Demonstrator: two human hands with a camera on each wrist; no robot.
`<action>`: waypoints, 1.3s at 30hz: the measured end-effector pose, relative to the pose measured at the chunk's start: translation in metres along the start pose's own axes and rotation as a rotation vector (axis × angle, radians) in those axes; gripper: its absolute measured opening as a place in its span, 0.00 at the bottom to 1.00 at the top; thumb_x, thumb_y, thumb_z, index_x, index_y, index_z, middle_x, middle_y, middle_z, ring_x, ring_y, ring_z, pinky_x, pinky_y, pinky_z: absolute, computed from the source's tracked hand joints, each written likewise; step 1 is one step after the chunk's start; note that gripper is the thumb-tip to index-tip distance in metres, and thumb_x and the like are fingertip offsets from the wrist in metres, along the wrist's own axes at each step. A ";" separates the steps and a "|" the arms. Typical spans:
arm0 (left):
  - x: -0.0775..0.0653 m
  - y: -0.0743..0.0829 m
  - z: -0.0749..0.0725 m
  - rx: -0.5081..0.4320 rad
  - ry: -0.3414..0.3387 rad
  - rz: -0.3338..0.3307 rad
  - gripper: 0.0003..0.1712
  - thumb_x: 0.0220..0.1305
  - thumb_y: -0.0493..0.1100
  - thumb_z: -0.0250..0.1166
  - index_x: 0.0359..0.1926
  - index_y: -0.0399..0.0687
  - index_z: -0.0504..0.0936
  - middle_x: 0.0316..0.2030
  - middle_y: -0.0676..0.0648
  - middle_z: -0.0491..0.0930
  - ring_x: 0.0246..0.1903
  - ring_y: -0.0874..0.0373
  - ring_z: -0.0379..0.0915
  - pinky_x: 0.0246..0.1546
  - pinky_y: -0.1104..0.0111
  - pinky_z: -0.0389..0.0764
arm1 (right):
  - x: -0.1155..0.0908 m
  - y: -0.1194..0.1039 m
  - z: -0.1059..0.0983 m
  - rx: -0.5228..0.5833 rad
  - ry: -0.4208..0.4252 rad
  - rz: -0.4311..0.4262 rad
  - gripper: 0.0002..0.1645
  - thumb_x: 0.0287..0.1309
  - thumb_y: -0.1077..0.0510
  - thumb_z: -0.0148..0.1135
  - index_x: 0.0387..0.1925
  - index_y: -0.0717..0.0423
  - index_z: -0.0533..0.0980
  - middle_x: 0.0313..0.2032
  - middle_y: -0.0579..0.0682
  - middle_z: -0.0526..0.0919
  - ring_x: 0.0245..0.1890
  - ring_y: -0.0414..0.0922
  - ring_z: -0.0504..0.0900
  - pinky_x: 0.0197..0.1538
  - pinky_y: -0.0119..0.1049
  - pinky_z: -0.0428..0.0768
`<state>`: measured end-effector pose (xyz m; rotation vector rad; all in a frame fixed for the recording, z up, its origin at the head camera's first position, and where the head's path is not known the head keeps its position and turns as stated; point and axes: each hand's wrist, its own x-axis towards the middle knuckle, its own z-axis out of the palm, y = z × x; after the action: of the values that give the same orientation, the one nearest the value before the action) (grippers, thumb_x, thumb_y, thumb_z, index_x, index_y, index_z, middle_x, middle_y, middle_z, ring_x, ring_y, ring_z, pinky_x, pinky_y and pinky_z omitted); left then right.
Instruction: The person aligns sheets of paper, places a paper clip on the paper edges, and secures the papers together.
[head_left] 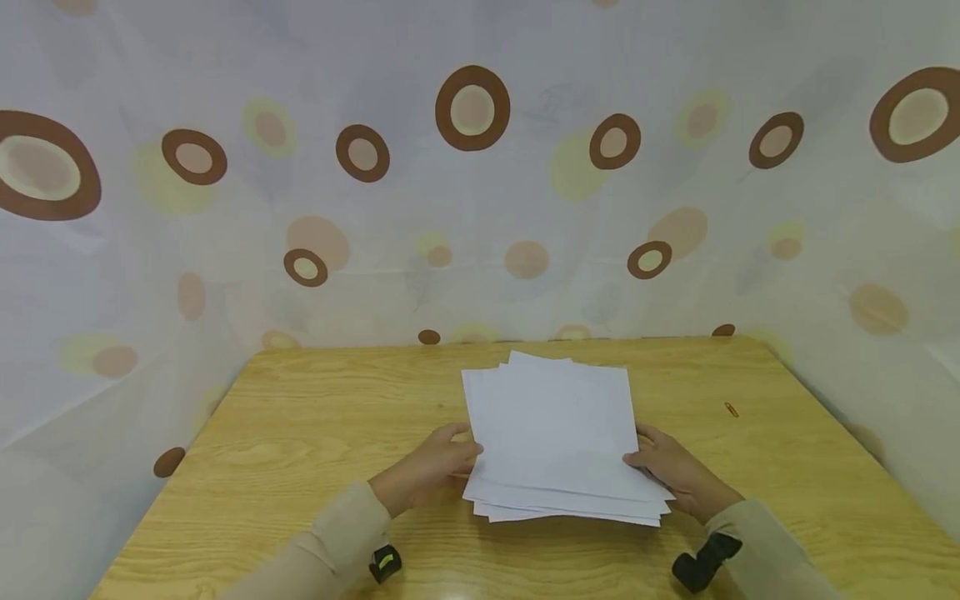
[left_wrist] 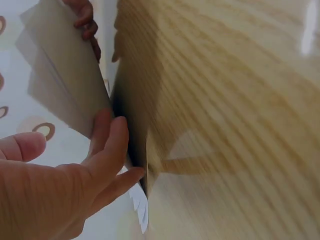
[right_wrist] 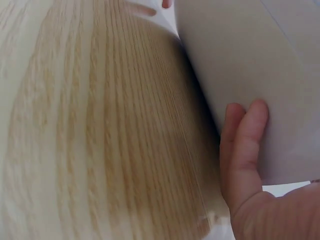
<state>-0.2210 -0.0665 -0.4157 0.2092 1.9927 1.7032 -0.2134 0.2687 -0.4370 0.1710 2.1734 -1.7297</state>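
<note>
A loose stack of white paper sheets [head_left: 551,433] is held over the table, its sheets fanned unevenly at the corners and near edge. My left hand [head_left: 442,462] holds the left side, thumb over the top and fingers underneath. At the right side, my right hand [head_left: 675,467] grips the stack the same way. The left wrist view shows the fingers [left_wrist: 111,142] against the underside of the sheets [left_wrist: 70,65]. In the right wrist view, fingers [right_wrist: 247,140] lie flat along the underside of the paper [right_wrist: 240,65], with a dark gap of shadow above the wood.
An orange paper clip [head_left: 731,409] lies on the wooden table [head_left: 315,417], right of the stack. A pale curtain [head_left: 405,200] with brown rings hangs behind and along both sides. Dark wrist straps [head_left: 705,562] sit on the sleeves.
</note>
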 end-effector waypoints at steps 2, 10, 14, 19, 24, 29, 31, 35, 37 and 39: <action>0.004 0.001 -0.001 0.005 -0.009 0.002 0.36 0.70 0.41 0.52 0.70 0.27 0.47 0.59 0.29 0.68 0.57 0.37 0.70 0.54 0.50 0.74 | 0.001 0.002 0.000 0.015 -0.009 -0.002 0.44 0.66 0.66 0.47 0.72 0.68 0.34 0.70 0.74 0.43 0.64 0.64 0.61 0.57 0.48 0.73; 0.014 -0.002 -0.002 0.006 -0.033 0.023 0.27 0.70 0.38 0.50 0.65 0.25 0.61 0.51 0.35 0.78 0.48 0.47 0.78 0.47 0.57 0.80 | 0.001 0.007 0.003 0.077 -0.035 -0.009 0.45 0.64 0.69 0.47 0.70 0.73 0.31 0.71 0.74 0.40 0.70 0.67 0.49 0.68 0.57 0.55; 0.017 -0.003 -0.002 0.015 -0.039 0.022 0.25 0.69 0.38 0.52 0.62 0.27 0.67 0.48 0.38 0.80 0.45 0.50 0.79 0.46 0.58 0.80 | -0.001 0.007 0.003 0.077 -0.032 -0.012 0.45 0.64 0.69 0.48 0.70 0.73 0.33 0.70 0.74 0.42 0.69 0.67 0.49 0.67 0.57 0.58; 0.018 -0.003 0.000 0.049 -0.026 0.005 0.24 0.69 0.38 0.53 0.60 0.27 0.68 0.46 0.39 0.81 0.45 0.50 0.79 0.49 0.56 0.79 | -0.005 0.008 0.005 0.082 -0.044 -0.021 0.40 0.66 0.67 0.48 0.70 0.74 0.39 0.67 0.74 0.53 0.60 0.59 0.67 0.56 0.47 0.73; 0.020 -0.004 0.003 0.083 -0.005 0.002 0.22 0.69 0.39 0.54 0.58 0.27 0.70 0.44 0.40 0.81 0.41 0.53 0.80 0.45 0.60 0.80 | -0.006 0.008 0.006 0.076 -0.046 -0.026 0.37 0.67 0.67 0.48 0.70 0.73 0.44 0.64 0.73 0.59 0.52 0.50 0.73 0.50 0.44 0.77; 0.022 -0.005 0.006 0.127 0.032 -0.006 0.19 0.69 0.40 0.56 0.54 0.29 0.74 0.41 0.42 0.82 0.37 0.56 0.80 0.39 0.64 0.81 | -0.005 0.009 0.007 0.047 -0.026 -0.022 0.37 0.66 0.66 0.50 0.69 0.73 0.47 0.63 0.72 0.63 0.51 0.49 0.75 0.51 0.44 0.76; 0.023 -0.005 0.006 0.131 0.046 -0.011 0.20 0.69 0.40 0.56 0.55 0.29 0.74 0.40 0.42 0.82 0.36 0.56 0.80 0.38 0.64 0.81 | -0.004 0.009 0.008 0.034 -0.012 -0.016 0.37 0.66 0.65 0.51 0.69 0.74 0.47 0.64 0.72 0.63 0.54 0.51 0.74 0.53 0.44 0.75; 0.024 -0.007 0.006 0.137 0.082 -0.015 0.20 0.68 0.40 0.57 0.54 0.29 0.74 0.40 0.42 0.82 0.35 0.57 0.79 0.35 0.65 0.80 | -0.004 0.009 0.008 0.038 -0.029 -0.030 0.38 0.66 0.66 0.51 0.69 0.75 0.46 0.64 0.73 0.61 0.56 0.52 0.73 0.54 0.44 0.75; 0.025 -0.009 0.006 0.140 0.101 -0.015 0.17 0.67 0.39 0.57 0.51 0.30 0.74 0.39 0.42 0.82 0.35 0.57 0.78 0.35 0.66 0.79 | -0.004 0.010 0.007 0.055 -0.044 -0.040 0.37 0.66 0.67 0.50 0.69 0.75 0.46 0.64 0.72 0.61 0.55 0.51 0.73 0.53 0.43 0.76; 0.026 -0.010 0.006 0.149 0.121 -0.015 0.13 0.66 0.38 0.58 0.46 0.31 0.76 0.37 0.43 0.82 0.34 0.58 0.76 0.34 0.67 0.78 | -0.004 0.011 0.007 0.061 -0.059 -0.050 0.36 0.66 0.67 0.49 0.69 0.76 0.46 0.64 0.73 0.62 0.54 0.49 0.74 0.52 0.41 0.76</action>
<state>-0.2382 -0.0521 -0.4326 0.1454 2.2066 1.5933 -0.2048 0.2650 -0.4470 0.0802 2.1010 -1.8062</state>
